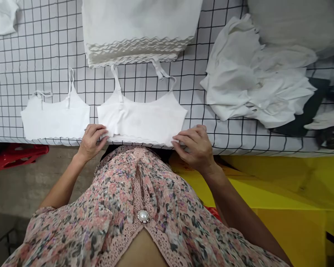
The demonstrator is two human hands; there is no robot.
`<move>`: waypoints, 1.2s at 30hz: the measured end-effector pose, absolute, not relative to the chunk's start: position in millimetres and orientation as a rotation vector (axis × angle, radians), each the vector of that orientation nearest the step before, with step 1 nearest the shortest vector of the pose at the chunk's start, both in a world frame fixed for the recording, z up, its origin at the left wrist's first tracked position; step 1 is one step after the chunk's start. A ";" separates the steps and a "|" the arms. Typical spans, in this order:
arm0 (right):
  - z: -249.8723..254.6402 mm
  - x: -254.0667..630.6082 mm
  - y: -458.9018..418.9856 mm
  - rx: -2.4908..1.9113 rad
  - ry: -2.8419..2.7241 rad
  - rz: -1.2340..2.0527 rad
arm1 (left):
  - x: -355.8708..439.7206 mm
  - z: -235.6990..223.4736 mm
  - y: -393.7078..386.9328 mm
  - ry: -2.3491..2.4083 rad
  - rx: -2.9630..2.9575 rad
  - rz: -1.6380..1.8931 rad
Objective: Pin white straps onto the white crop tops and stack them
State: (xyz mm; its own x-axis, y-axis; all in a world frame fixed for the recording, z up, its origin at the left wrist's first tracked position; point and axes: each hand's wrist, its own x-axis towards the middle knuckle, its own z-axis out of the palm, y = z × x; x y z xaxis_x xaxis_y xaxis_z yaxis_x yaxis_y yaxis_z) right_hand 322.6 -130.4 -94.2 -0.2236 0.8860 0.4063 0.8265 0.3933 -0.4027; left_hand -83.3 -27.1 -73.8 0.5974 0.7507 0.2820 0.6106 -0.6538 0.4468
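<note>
A white bra top point(144, 118) with thin adjustable straps lies flat at the table's near edge. My left hand point(92, 141) pinches its lower left corner, thumb and fingers together at the hem. At the opposite lower corner, my right hand point(195, 146) grips the hem between thumb and fingertips. Some creases run through the left side of the fabric, and one strap loops up at the right. Just left of my left hand lies a second white bra top point(55, 118), spread flat with its straps pointing away from me.
Beyond the bra tops sits a stack of white fabric pieces point(139, 26) with wavy edges. A crumpled heap of white garments point(256, 74) is on the right, partly over a dark flat item point(297, 122). A yellow bin point(281, 185) stands below the table edge, a red stool point(18, 155) at left.
</note>
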 end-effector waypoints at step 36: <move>-86.7 333.8 2.6 -1.723 -1.907 0.222 | -27.7 -93.4 -10.7 1.396 2.458 0.603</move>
State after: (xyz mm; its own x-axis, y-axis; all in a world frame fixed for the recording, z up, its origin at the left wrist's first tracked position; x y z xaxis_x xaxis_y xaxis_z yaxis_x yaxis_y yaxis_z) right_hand 333.8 2.6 -86.7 -0.0223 0.9575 0.2876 0.8657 0.1624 -0.4735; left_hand -27.7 -10.7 -93.4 0.4551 0.8604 0.2292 0.7569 -0.5094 0.4094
